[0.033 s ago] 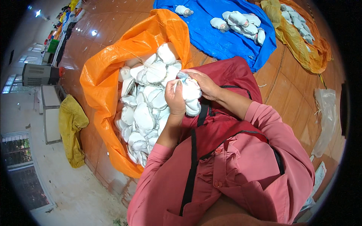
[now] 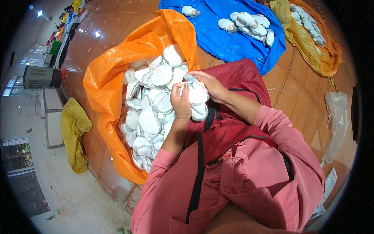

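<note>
Over my lap, both my hands hold a white, soft-looking cloth piece (image 2: 199,96) with rounded lobes. My left hand (image 2: 180,102) is closed on its left side, thumb pointing up. From the right, my right hand (image 2: 212,86) pinches its upper edge, where a small bluish bit shows between the fingers. What exactly the fingertips grip is hidden. Just left of my hands lies a large heap of similar flat, rounded white cloth pieces (image 2: 149,121) inside an open orange sack (image 2: 102,84). A dark red apron (image 2: 241,74) covers my lap beneath the held piece.
Ahead, a blue sheet (image 2: 212,37) carries several bundled white pieces (image 2: 246,24). Farther right, a yellow-orange sack (image 2: 302,50) holds more. A clear plastic bag (image 2: 336,124) lies on the brown tiled floor (image 2: 290,95). At left are a yellow sack (image 2: 74,134) and a grey machine (image 2: 41,77).
</note>
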Action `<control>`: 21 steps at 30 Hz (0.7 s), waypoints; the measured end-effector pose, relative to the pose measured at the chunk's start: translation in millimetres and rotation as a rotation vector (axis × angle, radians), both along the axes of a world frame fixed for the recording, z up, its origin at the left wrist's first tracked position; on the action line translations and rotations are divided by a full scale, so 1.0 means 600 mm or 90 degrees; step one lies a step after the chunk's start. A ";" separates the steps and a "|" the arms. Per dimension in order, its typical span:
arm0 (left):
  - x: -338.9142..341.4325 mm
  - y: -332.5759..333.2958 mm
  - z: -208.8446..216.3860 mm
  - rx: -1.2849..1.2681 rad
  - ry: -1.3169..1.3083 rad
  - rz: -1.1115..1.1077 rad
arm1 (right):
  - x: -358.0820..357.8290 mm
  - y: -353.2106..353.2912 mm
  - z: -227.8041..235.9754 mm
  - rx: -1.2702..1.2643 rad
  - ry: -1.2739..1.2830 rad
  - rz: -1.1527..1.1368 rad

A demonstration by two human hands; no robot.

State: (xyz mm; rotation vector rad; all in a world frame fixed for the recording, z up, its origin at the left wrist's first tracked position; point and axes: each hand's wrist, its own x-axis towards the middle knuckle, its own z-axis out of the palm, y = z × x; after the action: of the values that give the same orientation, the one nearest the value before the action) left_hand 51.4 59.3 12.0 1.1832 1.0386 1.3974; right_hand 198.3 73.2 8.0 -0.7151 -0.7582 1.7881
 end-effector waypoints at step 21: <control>-0.023 -0.015 -0.005 -0.503 -0.426 -0.243 | 0.080 -0.020 0.006 0.312 -0.338 0.110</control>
State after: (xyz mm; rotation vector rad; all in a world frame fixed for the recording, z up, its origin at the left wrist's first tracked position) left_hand 37.6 50.2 8.7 0.2625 0.7076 0.8349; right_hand 246.3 61.4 11.6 -0.8105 -1.5897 1.4717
